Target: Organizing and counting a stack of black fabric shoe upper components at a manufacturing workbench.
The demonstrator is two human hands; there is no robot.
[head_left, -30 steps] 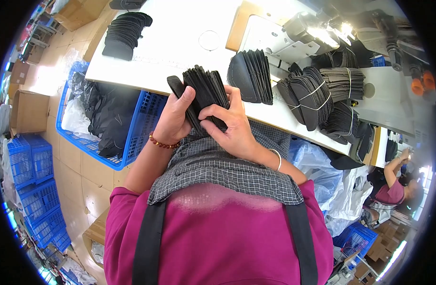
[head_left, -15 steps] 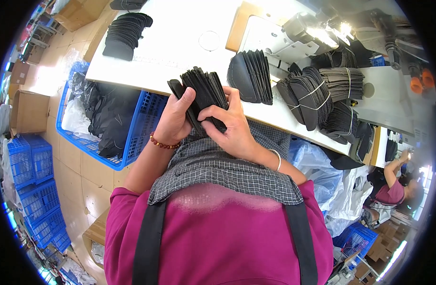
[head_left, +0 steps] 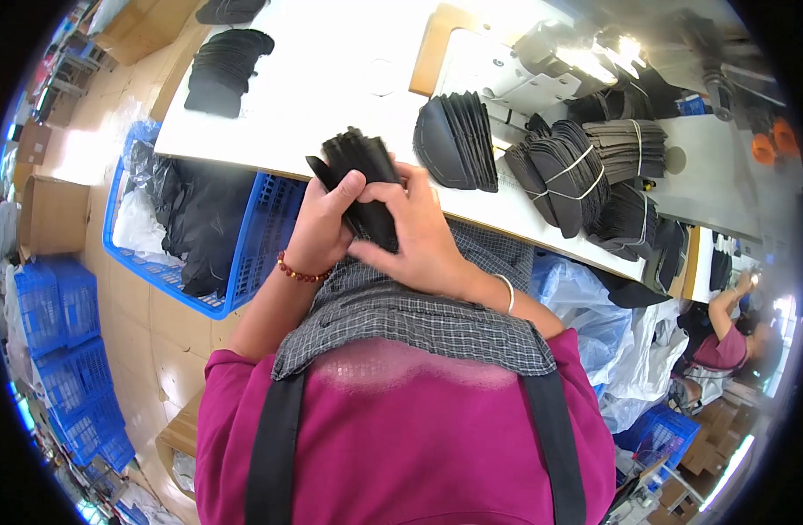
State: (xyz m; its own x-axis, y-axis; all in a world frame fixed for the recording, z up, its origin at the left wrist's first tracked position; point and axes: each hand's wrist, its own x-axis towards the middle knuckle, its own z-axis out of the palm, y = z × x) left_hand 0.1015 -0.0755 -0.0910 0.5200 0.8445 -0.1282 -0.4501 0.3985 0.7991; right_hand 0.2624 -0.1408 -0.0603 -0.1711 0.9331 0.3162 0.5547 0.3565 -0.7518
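Observation:
Both my hands grip a stack of black fabric pieces [head_left: 359, 162] just off the table's front edge, above my checked apron [head_left: 401, 306]. My left hand [head_left: 325, 223] wraps the left side of it, thumb lying across the front. From the right, my right hand [head_left: 419, 223] closes on the same stack, its fingers bent over the side. The top ends of the pieces fan slightly and look blurred. To the right on the table stands a fanned stack of curved black pieces [head_left: 456, 142], apart from my hands.
On the white table [head_left: 331, 52] lie another black stack [head_left: 222, 74] at the left and string-tied bundles [head_left: 563, 175] at the right, near a sewing machine [head_left: 550, 61]. A blue crate [head_left: 217, 302] of black fabric stands at lower left. A co-worker [head_left: 725, 346] sits far right.
The stack in my hands is squeezed closer together and its upper ends have tightened. My right fingers have shifted from its front toward its right side.

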